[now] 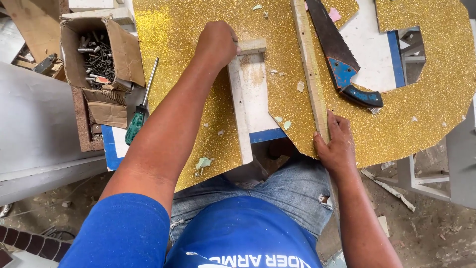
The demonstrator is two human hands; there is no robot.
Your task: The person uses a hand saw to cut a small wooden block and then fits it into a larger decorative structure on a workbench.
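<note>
A large sheet covered in gold glitter (pixel 411 119) lies across a white and blue workbench (pixel 369 54). A rectangular slot is cut out of its middle. My left hand (pixel 216 43) is closed on a short white wooden piece (pixel 252 47) at the top of that slot, beside a long white strip (pixel 239 111) running down its left edge. My right hand (pixel 338 144) grips the near end of a long thin wooden slat (pixel 309 62) that lies on the glitter sheet, running away from me.
A handsaw with a blue and black handle (pixel 347 69) rests right of the slat. A green-handled screwdriver (pixel 140 106) lies at the left, next to an open cardboard box of screws (pixel 99 57). Scraps litter the dirt floor.
</note>
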